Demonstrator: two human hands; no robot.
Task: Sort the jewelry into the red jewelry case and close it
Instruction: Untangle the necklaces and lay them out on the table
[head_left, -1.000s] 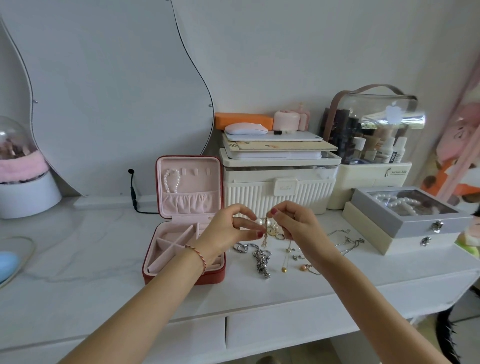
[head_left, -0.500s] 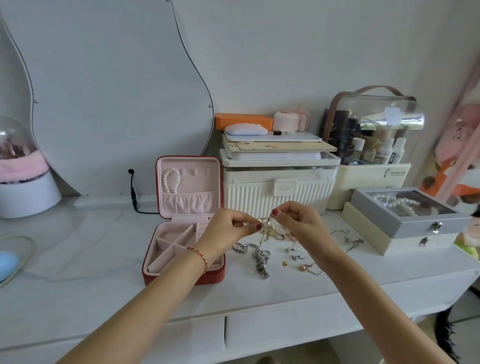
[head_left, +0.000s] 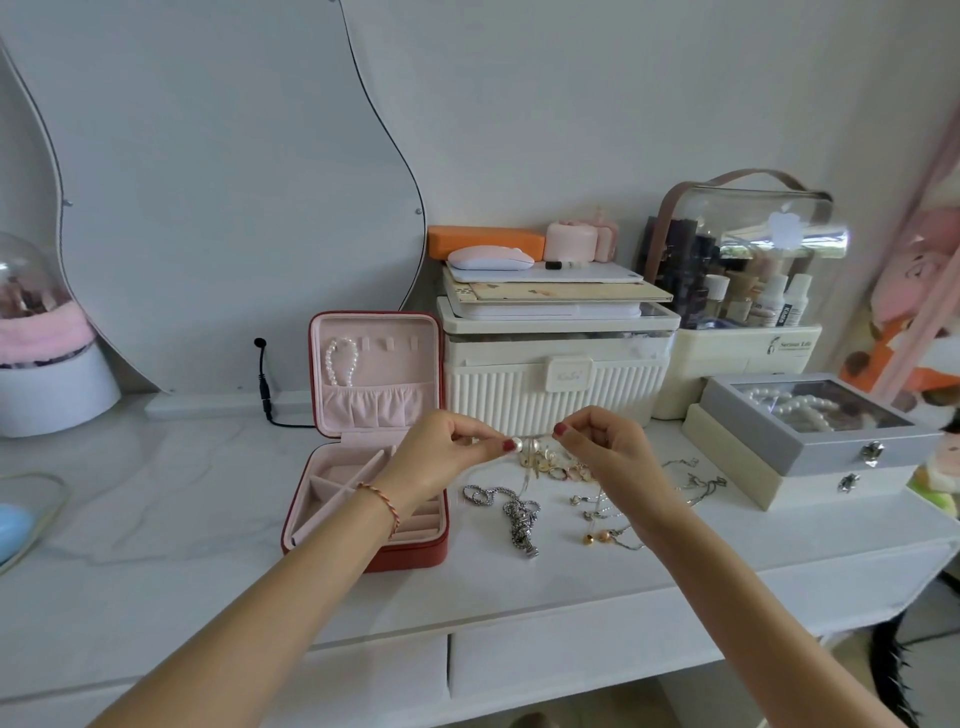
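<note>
White tabletop (head_left: 156, 519); pearl necklace (head_left: 530, 444) crosswise between hands.

Hands drift apart a bit now: the left hand (head_left: 447, 457) pinches a small pearl piece (head_left: 516, 444) out toward the red case side, while the right hand (head_left: 602, 447) lifts its fine chain (head_left: 540, 436) higher, pulled nearly straight between them.

The cream plastic base of the clear-domed cosmetics organiser (head_left: 748, 358) bears a small dark logo with the words "Serious Life" beside it, while the embossed mark on the latch of the ribbed cream storage box (head_left: 568, 372) is too faint to read
</note>
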